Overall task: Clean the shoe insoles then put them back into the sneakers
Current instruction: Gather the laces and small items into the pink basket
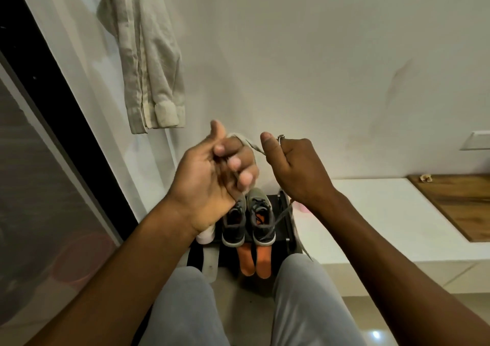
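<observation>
1. So, both hands are raised mid-frame, in front of a plain pale wall (318, 54), and a flat pale lace (255, 147) is stretched between them.
2. The left hand (212, 168) is seen palm-side on, thumb pointing up and fingers curled in. The lace is looped round those fingers and gripped there.
3. The right hand (294, 168) is turned back-side to the camera. It's closed, and the lace is pinched between thumb and forefinger. A ring (280, 137) can be made out near the thumb, though which finger it sits on can't be told.
4. From under the right hand the loose end of the lace hangs down toward the lower right, past the side of a dark rack (287, 229).
5. The sneakers (261, 220) are parked side by side on that rack just below the hands, at centre frame. They're grey with white soles, toes toward the wall and heels toward the camera. Some orange is visible inside the right-hand one.
6. The two orange insoles (245, 262) are laid out flat next to each other directly below the sneaker heels, right up against them, between the knees in grey trousers (185, 308).
7. A creased off-white shirt (148, 62) is hung in the upper left.
8. A white ledge (371, 213) runs along the right side, with a wooden board (456, 205) set on it at the far right edge.
</observation>
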Motion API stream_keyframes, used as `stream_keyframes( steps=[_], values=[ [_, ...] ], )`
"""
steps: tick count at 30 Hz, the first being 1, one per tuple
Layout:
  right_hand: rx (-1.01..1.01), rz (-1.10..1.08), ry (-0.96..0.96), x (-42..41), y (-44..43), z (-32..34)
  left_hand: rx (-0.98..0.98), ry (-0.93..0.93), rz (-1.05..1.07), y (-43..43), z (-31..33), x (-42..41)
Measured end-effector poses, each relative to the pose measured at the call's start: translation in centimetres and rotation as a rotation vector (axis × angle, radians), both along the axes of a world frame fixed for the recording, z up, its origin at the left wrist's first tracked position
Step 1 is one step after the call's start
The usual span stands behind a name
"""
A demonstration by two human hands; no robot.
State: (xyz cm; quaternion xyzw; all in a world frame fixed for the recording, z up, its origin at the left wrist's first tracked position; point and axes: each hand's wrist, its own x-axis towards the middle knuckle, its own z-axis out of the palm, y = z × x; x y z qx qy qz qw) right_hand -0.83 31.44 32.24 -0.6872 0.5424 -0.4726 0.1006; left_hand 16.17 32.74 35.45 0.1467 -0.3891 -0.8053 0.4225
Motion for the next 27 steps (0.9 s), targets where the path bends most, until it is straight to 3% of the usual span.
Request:
stream_keyframes(
  steps=[5,9,12,16,19,22,24,27],
  values=[
    [0.052,0.091,0.079,2.0,0.7,-0.8,0.019,0.225,0.253,-0.2,0.4,-0.7],
    [0.085,0.166,0.105,2.5,1.2,-0.3,-0.098,0.216,0.446,-1.3,-0.2,-0.6],
    [0.091,0.187,0.201,2.6,1.9,0.3,-0.264,0.005,0.630,-2.1,-1.1,-0.3],
    [-0.050,0.098,0.320,1.6,1.5,0.8,-0.640,-0.549,0.744,-1.2,-2.5,-0.9],
    [-0.127,0.025,0.349,0.5,1.1,1.1,-0.818,-0.911,0.678,-0.3,-2.8,-1.2],
    [-0.176,0.001,0.342,-0.2,0.8,1.0,-0.663,-1.017,0.396,-0.1,-2.6,-1.5],
    [-0.224,0.012,0.275,-0.4,0.7,0.7,-0.476,-0.919,0.184,0.0,-2.2,-1.4],
    [-0.209,0.053,0.064,-0.4,0.2,0.3,-0.242,-0.598,-0.075,0.1,-1.6,-0.8]
  ],
)
